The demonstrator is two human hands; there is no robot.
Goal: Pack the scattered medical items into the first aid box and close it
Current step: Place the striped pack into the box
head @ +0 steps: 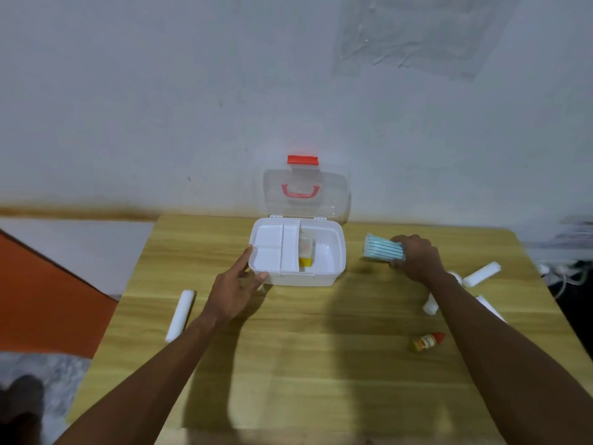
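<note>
There, first aid box (301,279) between hands: left hand (236,284) spread against it, right hand (417,258) tight around striped pack (382,248).

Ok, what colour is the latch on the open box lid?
Red-orange. The latch sits at the top edge of the clear lid, plain in the head view.

The wood-grain table (288,364) stands with its far edge against a pale grey wall (160,91). A clear plastic sheet (417,36) is fixed high on the wall. An orange surface (41,290) and grey floor (64,374) lie beyond the table's left edge.
</note>
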